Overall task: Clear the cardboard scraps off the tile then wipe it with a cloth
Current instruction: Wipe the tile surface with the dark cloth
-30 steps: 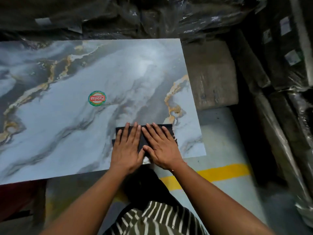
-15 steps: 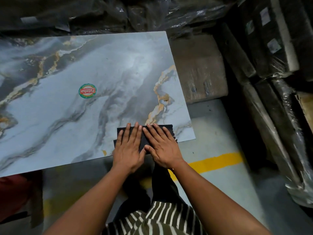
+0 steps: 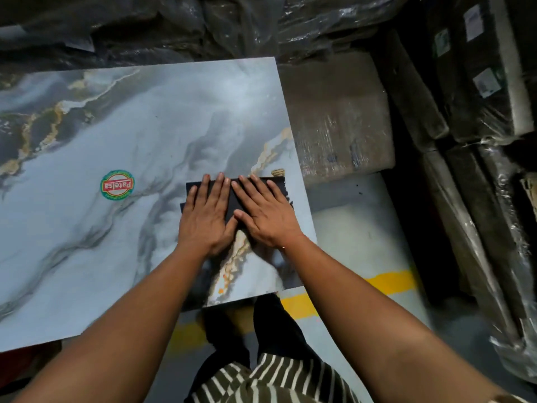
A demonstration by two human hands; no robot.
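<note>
Most of dark cloth (image 3: 232,196) hidden under both hands; tile (image 3: 130,175) cut off at left edge. Left hand (image 3: 205,216) & right hand (image 3: 266,210) flat, fingers straight, pressing cloth near tile's right edge. Marble-look tile w/ round sticker (image 3: 117,185).

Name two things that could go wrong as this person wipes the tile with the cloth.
1. Both hands, left hand and right hand, press the dark cloth near the tile's right edge; a stroke could slip off.
2. The small brown scrap beside the cloth might get dragged, possibly scratching the surface.
</note>
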